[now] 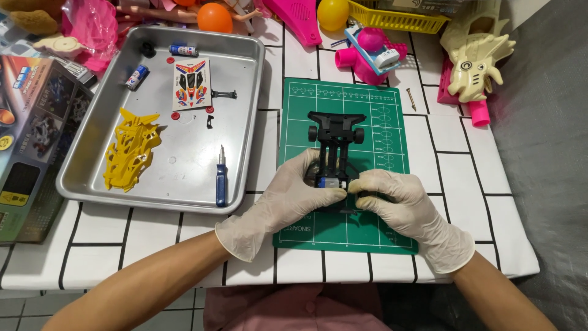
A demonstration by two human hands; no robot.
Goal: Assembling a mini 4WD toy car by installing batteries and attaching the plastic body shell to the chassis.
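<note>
A black toy car chassis (335,136) with small black wheels lies on a green cutting mat (380,122). Both my hands wear white gloves. My left hand (288,196) grips the near end of the chassis from the left. My right hand (398,202) pinches it from the right, where a small silver and blue motor (331,182) shows between my fingertips. The near part of the chassis is hidden under my fingers.
A metal tray (245,67) at left holds a yellow car body (130,150), a sticker sheet (192,84), a blue screwdriver (221,178), two batteries and small parts. A kit box (33,135) lies far left. Toys crowd the table's back edge; a screw (410,98) lies beside the mat.
</note>
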